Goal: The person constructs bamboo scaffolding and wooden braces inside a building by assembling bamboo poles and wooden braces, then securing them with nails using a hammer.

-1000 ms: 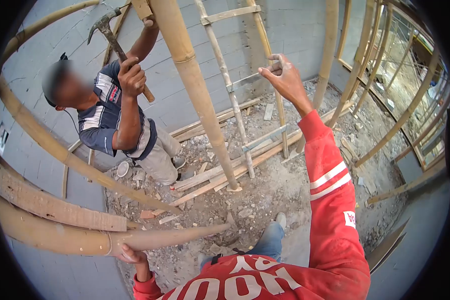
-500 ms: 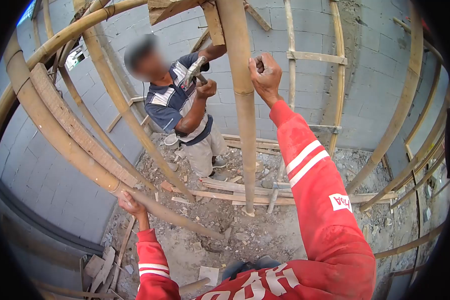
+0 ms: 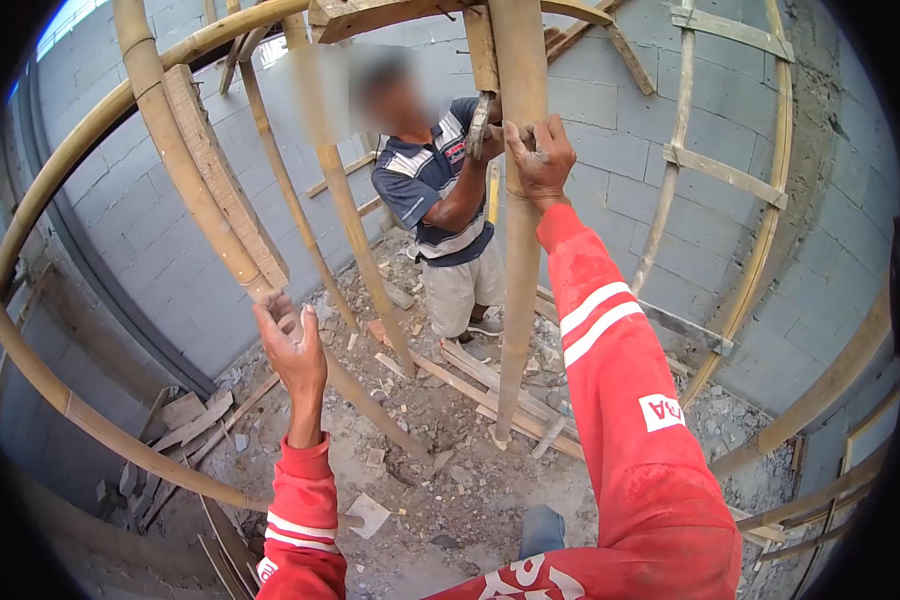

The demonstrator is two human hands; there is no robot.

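Observation:
My left hand is open beside a leaning bamboo pole, with fingers loosely spread and thumb up. A long rough board lies along that pole. My right hand is closed, its curled fingertips against the edge of an upright bamboo pole. Anything pinched in those fingers is too small or hidden to make out. Just left of this pole a short wooden block hangs below a thick timber piece. A co-worker behind the pole holds a hammer close under the block.
Grey block walls enclose the space. Other bamboo poles stand around, and a wooden ladder-like frame leans at right. Loose boards and rubble cover the ground. Scrap wood lies at lower left.
My left hand has come away from the leaning pole and opened. My right hand now meets the upright pole's edge. The co-worker's hammer has moved up to the block. The view has turned.

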